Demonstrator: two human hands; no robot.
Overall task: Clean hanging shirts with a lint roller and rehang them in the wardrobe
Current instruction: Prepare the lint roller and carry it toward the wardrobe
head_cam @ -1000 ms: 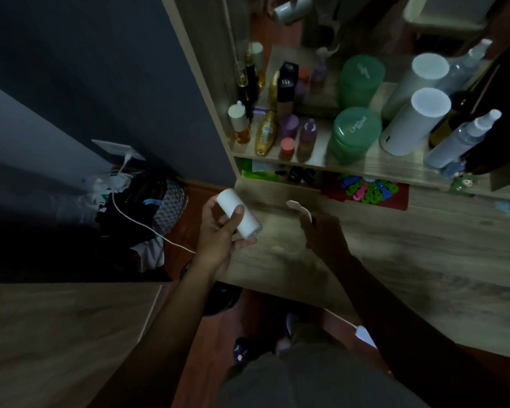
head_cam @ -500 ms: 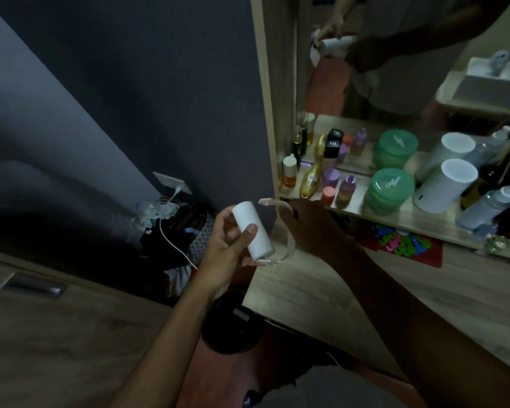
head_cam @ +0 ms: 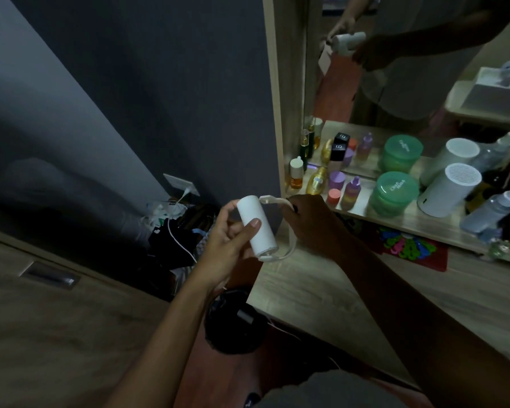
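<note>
One lint roller (head_cam: 255, 228), a white cylinder, is held in the air, tilted with its upper end away from the person. Two hands are on it, close together. The left hand (head_cam: 227, 245) is wrapped round the roller from the left, thumb pressed on the front face. The right hand (head_cam: 312, 222), just right of the roller, pinches the one curved white frame (head_cam: 291, 245) that runs from the roller's upper end round to its lower end. Below and to the right of the roller lies one wooden surface (head_cam: 321, 290). Beyond the roller to the right stands one mirror (head_cam: 351, 92), which repeats the roller and both hands. Right of the roller, in front of the mirror, stand one green lidded jar (head_cam: 393, 191), one white cylinder with a slotted top (head_cam: 448, 189) and one clear spray bottle (head_cam: 495, 210); the small bottles between the roller and the jar cannot be counted reliably. Left of the roller, one wall socket (head_cam: 178, 184) carries one white cable (head_cam: 174, 237).
</note>
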